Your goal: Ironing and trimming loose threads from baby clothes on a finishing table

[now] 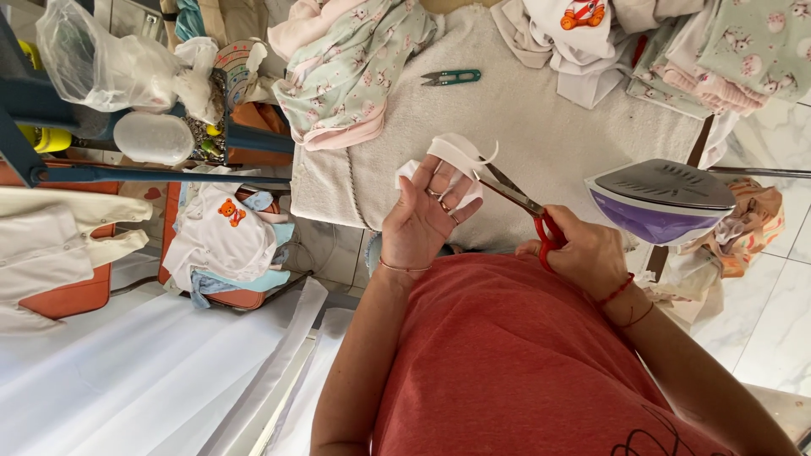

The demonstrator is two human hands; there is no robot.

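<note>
My left hand (420,221) holds up a small piece of white fabric (454,154) between its fingers, palm toward me, with rings on two fingers. My right hand (585,251) grips red-handled scissors (517,199), and the blades reach up to the lower edge of the white fabric. Both hands hover over a white towel-covered ironing surface (541,118), just above my red shirt.
A purple and grey iron (661,201) stands at the right. Small green thread snips (451,78) lie on the towel. Piles of baby clothes (346,67) line the far edge. A box of white garments (221,241) and white cloth rolls (127,371) lie at left.
</note>
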